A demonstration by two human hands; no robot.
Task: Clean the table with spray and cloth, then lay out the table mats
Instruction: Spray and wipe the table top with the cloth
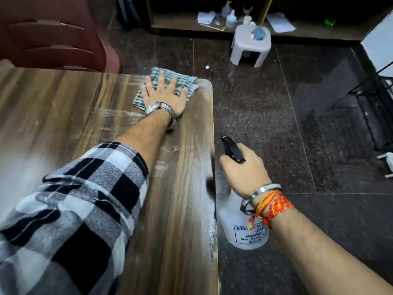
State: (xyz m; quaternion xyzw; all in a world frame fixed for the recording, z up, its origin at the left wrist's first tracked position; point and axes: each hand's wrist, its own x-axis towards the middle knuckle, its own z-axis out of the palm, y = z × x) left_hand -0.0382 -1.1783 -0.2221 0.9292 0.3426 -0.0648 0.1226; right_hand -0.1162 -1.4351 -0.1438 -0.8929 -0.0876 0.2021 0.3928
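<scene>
Surroundings: dark red chair (pixel 53 33) stood at the table's far side; a grey stool (pixel 251 45) sat on the dark stone floor (pixel 276 103), well apart from the table, with a black wire rack (pixel 378 107) at far right.
Obstruction: the checked sleeve (pixel 85 199) and forearm covered much of the table (pixel 187 167); the wood showed pale smears.
Containers: a low shelf (pixel 191 24) held small bottles (pixel 230 18) and papers (pixel 280 22); the stool carried a blue-grey item, too blurred to tell.
Cloth: the striped cloth (pixel 157 72) lay folded at the table's far right corner.
Left hand: the left hand (pixel 164 93) pressed flat on the cloth, fingers spread, a metal watch (pixel 161 108) at the wrist.
Right hand: the right hand (pixel 244 169) gripped the neck of the spray bottle (pixel 240 228), fingers wrapped round it.
Spray bottle: it hung just beside the table's right edge, over the floor; contents could not be told through the cloudy white body.
Axis: its long axis ran from the base near the person up to the black spray head (pixel 232 150), which pointed away from the person.
</scene>
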